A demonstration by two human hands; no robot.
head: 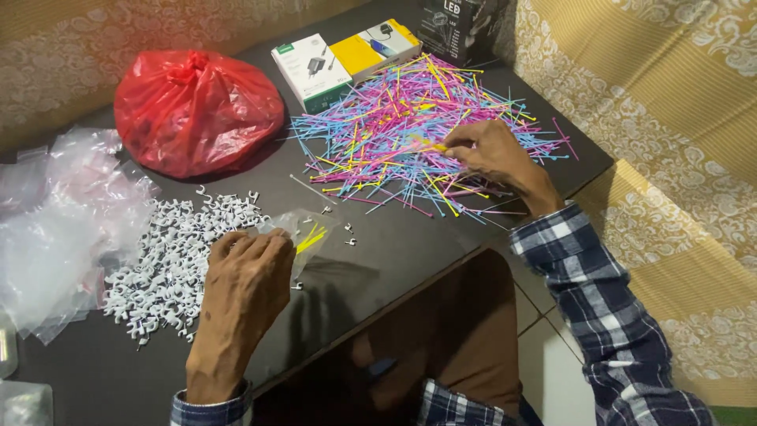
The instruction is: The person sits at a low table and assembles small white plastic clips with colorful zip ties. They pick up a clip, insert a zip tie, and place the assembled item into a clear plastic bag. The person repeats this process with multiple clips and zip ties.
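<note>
Down on the dark desk point(394, 252), the left hand point(248, 276) pinches the mouth of a small clear plastic bag point(303, 233) with fingers closed on it; a few yellow cable ties point(311, 239) show inside the bag. Just left of that hand lies a heap of white cable clips point(169, 268), a few strays scattered toward the bag. The right hand point(493, 154) rests on the near edge of a broad pile of coloured cable ties point(410, 130) in pink, blue and yellow, its fingertips drawn together on a yellow tie point(436, 146) at the pile's middle. Both sleeves are blue-and-white plaid. Behind the clips sits a knotted red plastic bag point(197, 110), bulging and full. Beyond the tie pile are a white-and-green box point(311, 71), a yellow box point(374, 47) touching it, and a dark box point(457, 24) at the far edge. Loose clear plastic bags point(55, 221) are piled at the desk's left side.
</note>
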